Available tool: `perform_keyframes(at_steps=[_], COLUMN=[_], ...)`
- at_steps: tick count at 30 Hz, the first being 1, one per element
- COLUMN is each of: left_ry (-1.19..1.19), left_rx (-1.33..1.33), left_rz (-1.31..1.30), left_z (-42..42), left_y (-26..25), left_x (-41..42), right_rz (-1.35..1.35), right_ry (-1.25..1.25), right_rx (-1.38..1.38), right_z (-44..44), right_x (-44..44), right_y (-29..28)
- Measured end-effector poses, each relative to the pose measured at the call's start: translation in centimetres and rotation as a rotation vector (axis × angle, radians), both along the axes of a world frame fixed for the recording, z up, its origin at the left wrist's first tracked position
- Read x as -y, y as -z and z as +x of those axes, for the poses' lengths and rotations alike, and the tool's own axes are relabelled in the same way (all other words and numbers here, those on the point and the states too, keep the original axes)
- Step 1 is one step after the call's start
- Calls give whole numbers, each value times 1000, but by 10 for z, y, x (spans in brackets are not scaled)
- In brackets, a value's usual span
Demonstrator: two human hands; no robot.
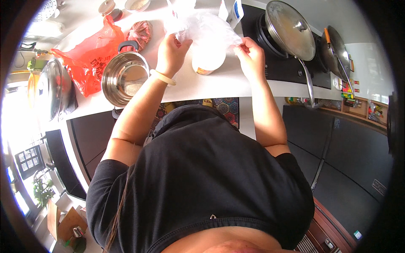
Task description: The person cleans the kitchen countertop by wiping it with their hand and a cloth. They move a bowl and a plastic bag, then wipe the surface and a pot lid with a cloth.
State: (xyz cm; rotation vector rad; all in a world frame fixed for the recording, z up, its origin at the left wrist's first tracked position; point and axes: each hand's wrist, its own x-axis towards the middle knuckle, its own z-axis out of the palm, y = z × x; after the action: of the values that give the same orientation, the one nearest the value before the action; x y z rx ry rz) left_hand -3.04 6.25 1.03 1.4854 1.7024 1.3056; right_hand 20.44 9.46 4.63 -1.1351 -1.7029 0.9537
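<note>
A thin translucent plastic bag (pixel 212 30) is spread between my two hands above the white countertop (pixel 180 90). My left hand (pixel 173 52) pinches its left side, and my right hand (pixel 251 57) pinches the right edge between thumb and fingers. Just below the bag stands a white round tub (pixel 208 61) with an orange mark low on its side. The bag overlaps the tub's far part, and glare hides whether it covers the tub's top. A steel pot (pixel 110 79) with dark handles sits left of my left forearm, with some pale stuff at its bottom.
A red plastic bag (pixel 91 53) and a tied bag of reddish contents (pixel 140 33) lie at the left. On the black cooktop (pixel 284 68), a lidded pan (pixel 289 30) extends its long handle past the counter's front edge. A wok (pixel 337 53) stands farther right.
</note>
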Motion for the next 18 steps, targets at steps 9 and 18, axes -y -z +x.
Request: perform_keyframes(at_steps=[9, 18], left_ry=[-16, 113], left_rx=[230, 298], left_rz=[67, -59], left_z=[-4, 28], left_y=[-8, -11], left_x=[-2, -12], right_rz=[217, -123], right_ry=[-6, -143], right_rx=[-95, 265], right_z=[-10, -17], right_x=[10, 8], right_y=[-15, 9])
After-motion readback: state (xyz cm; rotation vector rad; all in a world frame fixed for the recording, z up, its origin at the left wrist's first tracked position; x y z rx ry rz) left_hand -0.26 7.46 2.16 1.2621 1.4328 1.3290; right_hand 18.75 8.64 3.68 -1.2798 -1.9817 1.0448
